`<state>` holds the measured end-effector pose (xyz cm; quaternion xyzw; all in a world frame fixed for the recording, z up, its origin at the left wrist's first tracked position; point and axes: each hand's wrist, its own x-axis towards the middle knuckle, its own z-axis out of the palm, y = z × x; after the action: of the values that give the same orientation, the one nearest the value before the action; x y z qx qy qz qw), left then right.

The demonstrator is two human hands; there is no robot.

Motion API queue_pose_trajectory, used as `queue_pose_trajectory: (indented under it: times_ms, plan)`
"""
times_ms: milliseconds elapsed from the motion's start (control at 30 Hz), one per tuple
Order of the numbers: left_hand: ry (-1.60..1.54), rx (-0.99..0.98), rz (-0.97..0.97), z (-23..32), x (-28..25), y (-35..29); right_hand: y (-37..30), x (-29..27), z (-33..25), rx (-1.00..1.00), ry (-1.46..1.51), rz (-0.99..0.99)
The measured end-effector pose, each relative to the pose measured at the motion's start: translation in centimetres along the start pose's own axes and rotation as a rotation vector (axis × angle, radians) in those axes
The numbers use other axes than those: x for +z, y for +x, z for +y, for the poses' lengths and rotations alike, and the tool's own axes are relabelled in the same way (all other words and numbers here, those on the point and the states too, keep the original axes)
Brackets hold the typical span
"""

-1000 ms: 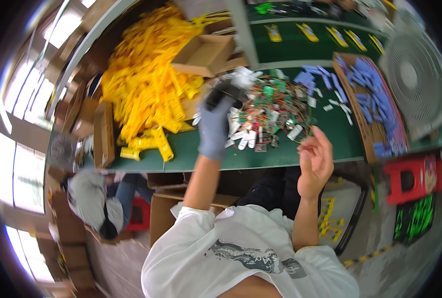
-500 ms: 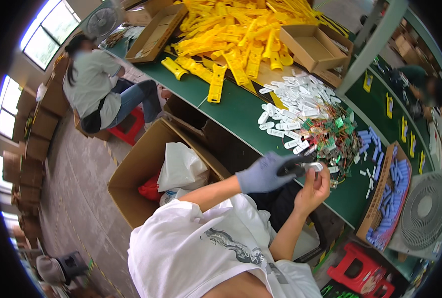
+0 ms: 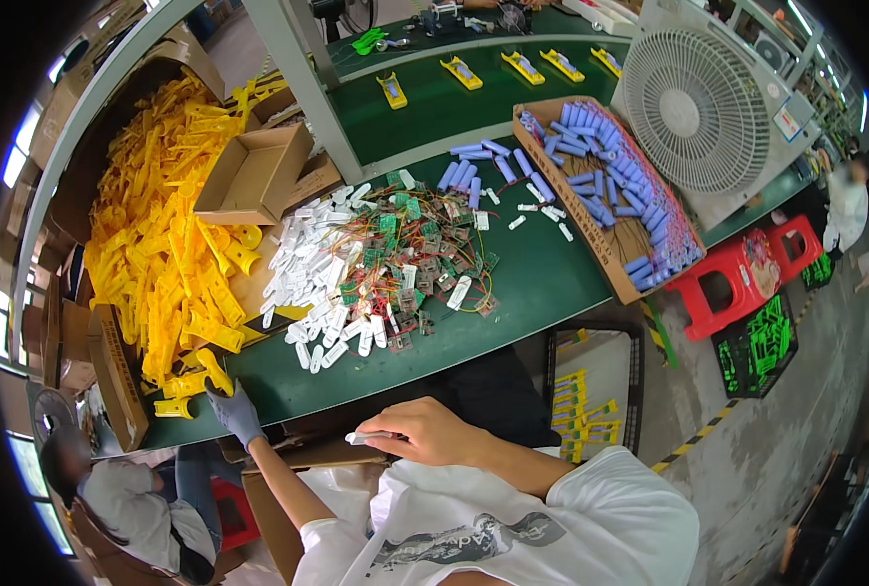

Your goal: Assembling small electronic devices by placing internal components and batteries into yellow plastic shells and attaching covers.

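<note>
My left hand (image 3: 238,414), in a grey glove, reaches to the table's near edge at the left. Its fingers are closed on the end of a yellow plastic shell (image 3: 215,371), which tilts up beside another yellow shell (image 3: 172,407) lying on the table. My bare right hand (image 3: 429,431) is in front of my chest, pinching a small white plastic piece (image 3: 371,438) with a greyish side. Beyond it lies a heap of white plastic pieces (image 3: 302,259), mixed with wired green circuit boards (image 3: 434,249).
A large pile of yellow shells (image 3: 166,234) and an open cardboard box (image 3: 254,176) fill the left. On the right are a carton of purple cylindrical cells (image 3: 615,269) and a fan (image 3: 688,112). Yellow shells with cells line the far green surface (image 3: 415,122). Another person (image 3: 131,498) sits at lower left.
The view has swung to the right. My left hand has left my right hand and moved leftward to a yellow shell, while my right hand keeps the white piece.
</note>
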<state>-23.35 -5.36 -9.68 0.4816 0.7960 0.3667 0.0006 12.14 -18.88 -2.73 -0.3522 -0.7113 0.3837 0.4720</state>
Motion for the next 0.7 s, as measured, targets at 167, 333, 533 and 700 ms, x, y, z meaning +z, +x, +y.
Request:
queue_pose_trajectory:
  times_ms: [167, 333, 533, 700]
  plan:
    - [-1.337, -0.229, -0.176, 1.3, -0.9, -3.3, -0.2, 0.9, 0.8, 0.043, 0.174, 0.025]
    - [-1.708, -0.272, -0.47, 14.6, -2.3, -12.4, 0.2, -0.1, 1.0, -0.013, 0.066, 0.138]
    - [-1.691, -0.21, -0.519, 22.5, -0.5, -15.4, -0.2, -3.0, 2.3, 0.002, -0.163, 0.493]
    - [-1.441, 0.054, -0.441, 24.7, -0.6, -17.9, -1.0, -2.9, 2.6, 0.063, -0.18, 0.638]
